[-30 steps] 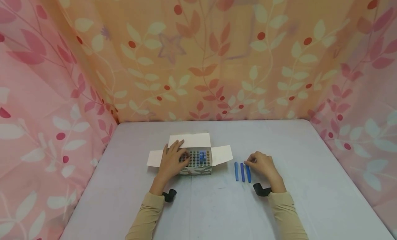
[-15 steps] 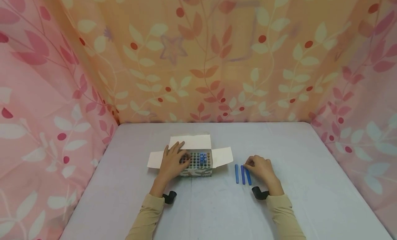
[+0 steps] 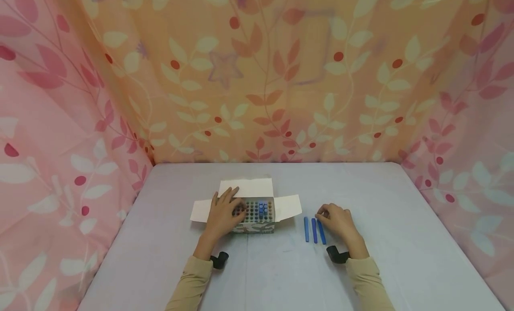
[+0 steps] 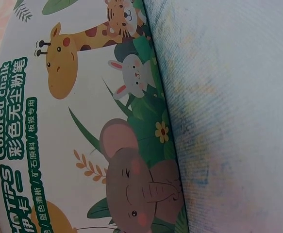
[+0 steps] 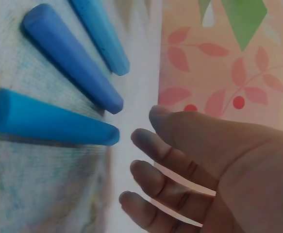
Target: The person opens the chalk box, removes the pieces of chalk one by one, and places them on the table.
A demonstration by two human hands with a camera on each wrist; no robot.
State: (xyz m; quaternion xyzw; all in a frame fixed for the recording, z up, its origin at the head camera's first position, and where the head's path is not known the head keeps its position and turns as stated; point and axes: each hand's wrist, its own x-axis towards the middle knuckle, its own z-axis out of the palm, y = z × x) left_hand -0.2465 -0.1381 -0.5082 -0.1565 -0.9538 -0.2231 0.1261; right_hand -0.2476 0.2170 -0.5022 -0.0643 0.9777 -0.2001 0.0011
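My left hand (image 3: 222, 215) lies over the left part of an open cardboard box (image 3: 254, 228), its outer fingers extended toward the back flap and its thumb and index finger curved above the holes. Inside, several blue chalk sticks (image 3: 262, 207) stand in the holed rack. "Colored chalk" is printed on the box (image 4: 58, 126) in the left wrist view. My right hand (image 3: 336, 218) hovers at the far end of three blue chalk sticks (image 3: 314, 230) lying side by side. In the right wrist view its loosely bent fingers (image 5: 148, 177) are apart from the nearest chalk stick (image 5: 51, 119) and hold nothing.
The box's back flap (image 3: 246, 187) and right flap (image 3: 287, 206) are folded outward; a left flap (image 3: 201, 210) sticks out beside my hand. A white cloth covers the table (image 3: 273, 275). Patterned curtains (image 3: 257, 79) enclose the back and sides.
My right hand has shifted slightly left, and the far end of the rightmost chalk stick sits a little nearer the middle one. The left hand stays put. The whole head view has tilted slightly up.
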